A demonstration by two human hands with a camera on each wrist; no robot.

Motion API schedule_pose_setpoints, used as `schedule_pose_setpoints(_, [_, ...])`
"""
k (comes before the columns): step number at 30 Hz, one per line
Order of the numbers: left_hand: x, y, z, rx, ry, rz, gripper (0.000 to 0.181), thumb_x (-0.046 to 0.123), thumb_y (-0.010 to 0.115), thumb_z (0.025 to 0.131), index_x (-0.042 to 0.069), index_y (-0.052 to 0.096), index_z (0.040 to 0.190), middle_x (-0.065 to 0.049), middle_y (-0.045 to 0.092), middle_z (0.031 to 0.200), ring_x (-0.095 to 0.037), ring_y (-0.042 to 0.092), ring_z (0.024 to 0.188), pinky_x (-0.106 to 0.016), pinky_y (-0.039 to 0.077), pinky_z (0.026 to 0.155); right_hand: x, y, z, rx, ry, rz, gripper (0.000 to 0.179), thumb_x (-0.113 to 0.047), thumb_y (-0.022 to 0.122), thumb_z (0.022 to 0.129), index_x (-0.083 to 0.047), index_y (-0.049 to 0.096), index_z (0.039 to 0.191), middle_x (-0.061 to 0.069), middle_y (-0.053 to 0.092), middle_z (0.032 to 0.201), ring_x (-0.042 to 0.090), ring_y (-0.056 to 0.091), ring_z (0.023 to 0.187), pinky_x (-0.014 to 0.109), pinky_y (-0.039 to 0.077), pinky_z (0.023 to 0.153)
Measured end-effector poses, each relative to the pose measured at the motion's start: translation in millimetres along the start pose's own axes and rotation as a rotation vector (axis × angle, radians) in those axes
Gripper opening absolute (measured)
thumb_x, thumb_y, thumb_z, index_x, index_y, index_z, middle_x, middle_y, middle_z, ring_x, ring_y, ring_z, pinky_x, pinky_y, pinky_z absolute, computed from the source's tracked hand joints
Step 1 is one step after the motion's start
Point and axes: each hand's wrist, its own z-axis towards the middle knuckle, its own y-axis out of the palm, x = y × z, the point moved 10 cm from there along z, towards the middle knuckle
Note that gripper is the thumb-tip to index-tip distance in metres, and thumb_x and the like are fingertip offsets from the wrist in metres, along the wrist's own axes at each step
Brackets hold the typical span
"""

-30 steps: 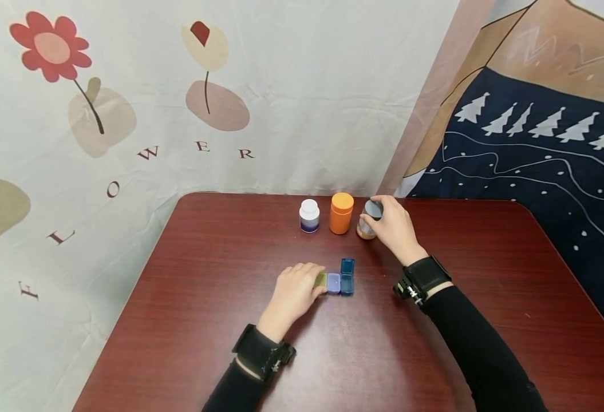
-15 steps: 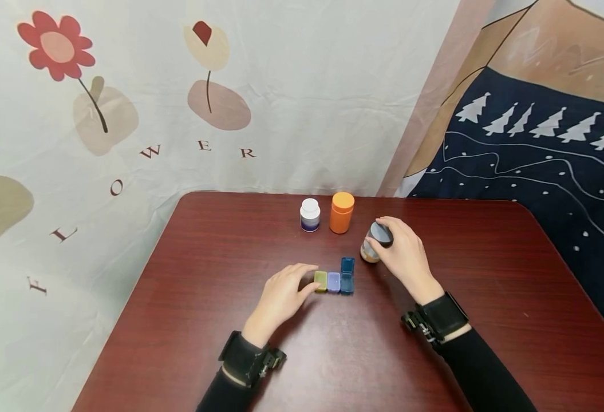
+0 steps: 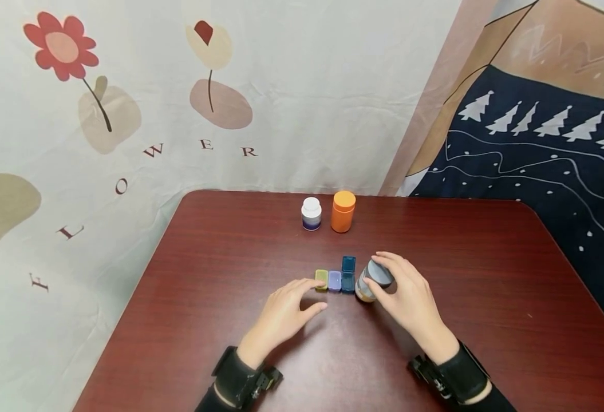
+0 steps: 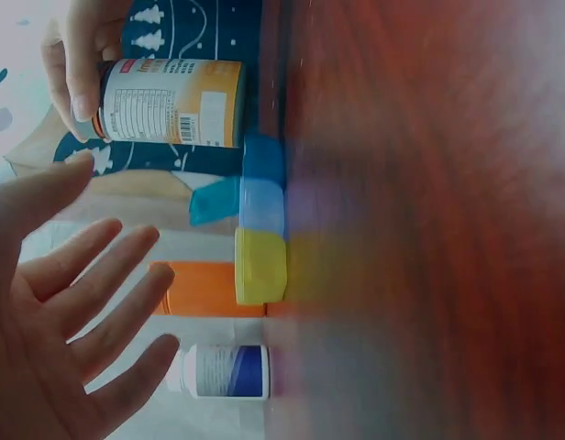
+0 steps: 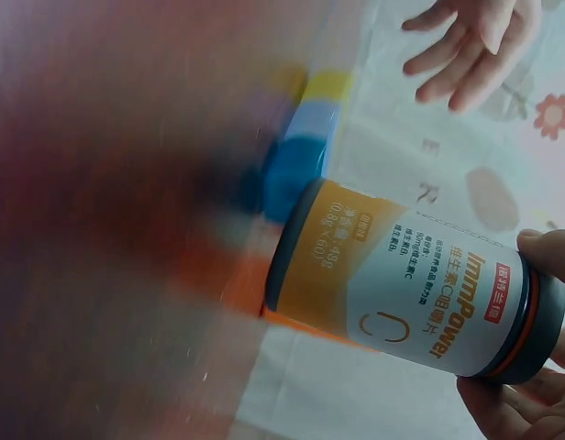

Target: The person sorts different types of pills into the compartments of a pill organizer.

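Observation:
My right hand [image 3: 410, 294] grips a vitamin bottle [image 5: 402, 280] by its dark lid, fingers and thumb around the cap. The bottle has a white and orange label and hangs slightly tilted, a little above the table, just right of the pill box. That small pill box [image 3: 335, 281] has a green, a lavender and a blue compartment in a row; the blue lid [image 3: 348, 264] stands raised, while the green and lavender lids are down. My left hand [image 3: 281, 315] is held left of the box, fingers spread and apart from it in the left wrist view [image 4: 72, 302].
On the far side of the dark red table [image 3: 219, 252] stand a white bottle [image 3: 311, 214] with a purple-blue lower band and an orange bottle [image 3: 343, 212]. Behind the table hang a white flower-print cloth [image 3: 302, 86] and a navy tree-print cloth [image 3: 528, 154].
The right hand has brought the vitamin bottle from beside the orange bottle toward me, to the pill box's right side. The left hand has drawn back from the green compartment, its fingers opening.

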Motion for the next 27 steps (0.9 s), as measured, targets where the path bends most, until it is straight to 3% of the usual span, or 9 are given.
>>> schedule_pose_setpoints(4, [3.0, 6.7, -10.6, -0.043, 0.018, -0.075, 0.048, 0.033, 0.083, 0.101, 0.017, 0.071, 0.145, -0.007, 0.073, 0.148, -0.034, 0.067, 0.141, -0.063, 0.054, 0.115, -19, 0, -12.8, -0.014, -0.074, 0.000, 0.055, -0.006, 0.100, 0.076, 0.001, 0.077, 0.125, 0.017, 0.077, 0.130, 0.032, 0.076, 0.113, 0.047, 0.065, 0.082])
schedule_pose_setpoints(6, [4.7, 11.6, -15.7, -0.073, 0.035, -0.100, 0.053, 0.033, 0.084, 0.100, 0.016, 0.069, 0.148, -0.006, 0.074, 0.148, -0.032, 0.068, 0.139, -0.060, 0.055, 0.115, -28, 0, -18.7, -0.020, -0.114, 0.009, 0.049, -0.017, 0.098, 0.085, 0.000, 0.076, 0.126, 0.017, 0.077, 0.130, 0.031, 0.076, 0.113, 0.044, 0.065, 0.081])
schedule_pose_setpoints(9, [7.7, 19.5, -22.9, -0.115, 0.067, -0.115, 0.060, 0.036, 0.086, 0.098, 0.015, 0.066, 0.151, -0.002, 0.074, 0.147, -0.027, 0.070, 0.135, -0.055, 0.057, 0.112, -42, -1, -26.6, -0.013, -0.171, 0.029, 0.045, -0.041, 0.078, 0.105, -0.001, 0.076, 0.126, 0.015, 0.077, 0.130, 0.030, 0.076, 0.112, 0.040, 0.064, 0.080])
schedule_pose_setpoints(12, [12.6, 25.4, -27.9, -0.139, 0.100, -0.106, 0.066, 0.039, 0.088, 0.096, 0.015, 0.064, 0.152, -0.001, 0.073, 0.148, -0.026, 0.071, 0.133, -0.050, 0.059, 0.110, -57, -2, -33.2, 0.008, -0.222, 0.040, 0.061, -0.056, 0.049, 0.112, -0.003, 0.077, 0.126, 0.013, 0.077, 0.129, 0.028, 0.077, 0.109, 0.034, 0.064, 0.082])
schedule_pose_setpoints(16, [18.8, 31.2, -30.2, -0.156, 0.115, -0.101, 0.073, 0.041, 0.090, 0.094, 0.015, 0.060, 0.155, -0.002, 0.070, 0.152, -0.026, 0.070, 0.134, -0.051, 0.059, 0.110, -75, -2, -39.7, 0.029, -0.280, 0.067, 0.056, -0.053, 0.050, 0.114, -0.005, 0.077, 0.124, 0.011, 0.078, 0.127, 0.025, 0.077, 0.106, 0.028, 0.063, 0.085])
schedule_pose_setpoints(22, [19.0, 35.7, -31.9, -0.162, 0.090, -0.108, 0.074, 0.048, 0.090, 0.093, 0.018, 0.061, 0.154, -0.002, 0.069, 0.152, -0.027, 0.067, 0.138, -0.058, 0.058, 0.110, -91, 4, -46.9, 0.015, -0.321, 0.116, 0.049, -0.049, 0.055, 0.113, -0.008, 0.077, 0.128, 0.010, 0.077, 0.130, 0.024, 0.077, 0.109, 0.025, 0.062, 0.091])
schedule_pose_setpoints(24, [17.1, 36.7, -32.0, -0.141, 0.111, -0.108, 0.071, 0.049, 0.089, 0.093, 0.018, 0.063, 0.152, -0.003, 0.071, 0.148, -0.027, 0.067, 0.137, -0.057, 0.058, 0.108, -93, 5, -48.4, 0.013, -0.324, 0.123, 0.049, -0.048, 0.055, 0.114, -0.008, 0.077, 0.129, 0.010, 0.076, 0.131, 0.024, 0.076, 0.110, 0.025, 0.062, 0.093])
schedule_pose_setpoints(27, [9.9, 43.3, -30.9, -0.078, 0.192, -0.064, 0.068, 0.053, 0.085, 0.095, 0.017, 0.064, 0.150, -0.004, 0.074, 0.142, -0.026, 0.070, 0.131, -0.052, 0.061, 0.101, -95, 6, -49.7, 0.021, -0.328, 0.121, 0.048, -0.047, 0.054, 0.114, -0.008, 0.077, 0.130, 0.009, 0.076, 0.132, 0.023, 0.076, 0.112, 0.025, 0.061, 0.095])
